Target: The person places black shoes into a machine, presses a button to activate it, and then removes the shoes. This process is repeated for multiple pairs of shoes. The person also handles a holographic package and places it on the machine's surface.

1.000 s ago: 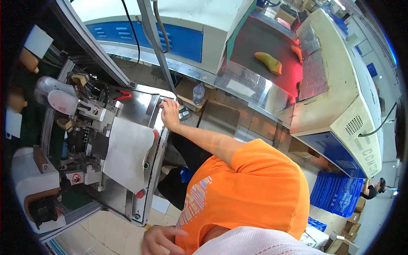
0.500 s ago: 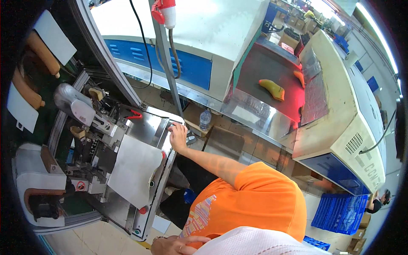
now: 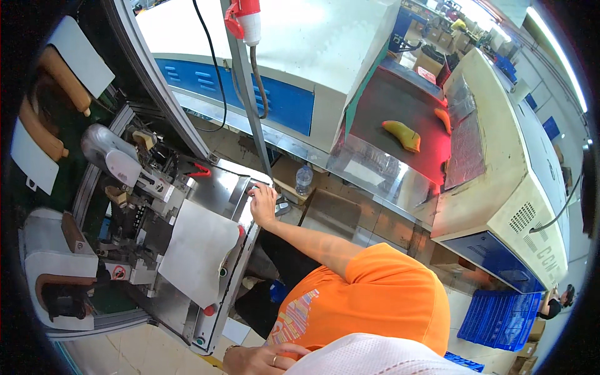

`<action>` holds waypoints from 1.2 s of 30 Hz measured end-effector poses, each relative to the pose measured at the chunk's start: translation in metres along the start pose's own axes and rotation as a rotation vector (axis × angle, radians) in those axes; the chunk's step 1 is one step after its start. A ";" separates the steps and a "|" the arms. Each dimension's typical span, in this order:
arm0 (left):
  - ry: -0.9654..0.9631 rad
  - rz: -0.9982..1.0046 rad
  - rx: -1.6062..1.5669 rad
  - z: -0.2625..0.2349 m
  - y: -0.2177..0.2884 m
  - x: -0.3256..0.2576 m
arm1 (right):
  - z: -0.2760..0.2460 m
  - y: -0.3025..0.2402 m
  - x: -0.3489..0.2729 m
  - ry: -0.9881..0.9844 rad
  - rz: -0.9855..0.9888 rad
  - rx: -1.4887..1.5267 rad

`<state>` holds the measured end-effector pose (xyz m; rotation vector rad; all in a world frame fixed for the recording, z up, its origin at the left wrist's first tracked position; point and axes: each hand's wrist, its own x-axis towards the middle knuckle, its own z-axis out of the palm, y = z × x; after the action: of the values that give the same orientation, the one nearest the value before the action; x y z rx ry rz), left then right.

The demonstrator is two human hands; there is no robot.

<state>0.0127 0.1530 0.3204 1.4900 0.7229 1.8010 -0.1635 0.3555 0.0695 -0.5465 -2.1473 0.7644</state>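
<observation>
Factory floor with tiled paving runs under you, a steel machine (image 3: 212,187) close on your left and a long oven line far right carrying 2 yellow shoe forms (image 3: 403,134). Your right hand (image 3: 262,206) lies flat and released on the far corner of the machine top, fingers spread, grasping nothing, just right of the white sheet (image 3: 194,250) draped over the plate. Your left hand (image 3: 250,359) sits at the near edge, loosely curled; I cannot tell if it holds anything. The risk, as I judge it, is that right hand: slide it left and your fingers near the clamps (image 3: 147,181), where they could be pinched. The red button (image 3: 209,309) sits on the near edge, well away from either hand. A water bottle (image 3: 304,180) stands by your feet; a kick would spill it across the tiles
</observation>
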 end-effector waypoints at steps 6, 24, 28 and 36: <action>-0.018 -0.007 0.025 -0.002 -0.001 0.005 | -0.001 0.000 0.000 -0.005 -0.005 0.013; 0.586 0.246 0.364 -0.017 0.027 -0.014 | 0.004 0.002 0.000 -0.008 -0.006 -0.027; 0.693 0.291 0.554 -0.013 0.042 -0.018 | 0.004 0.003 -0.002 -0.020 0.013 -0.021; 0.246 0.239 0.595 0.001 0.042 -0.010 | 0.006 0.004 -0.002 0.001 -0.042 -0.052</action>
<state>0.0086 0.1193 0.3466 1.8022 1.3411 2.0837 -0.1663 0.3553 0.0627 -0.5267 -2.1761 0.6862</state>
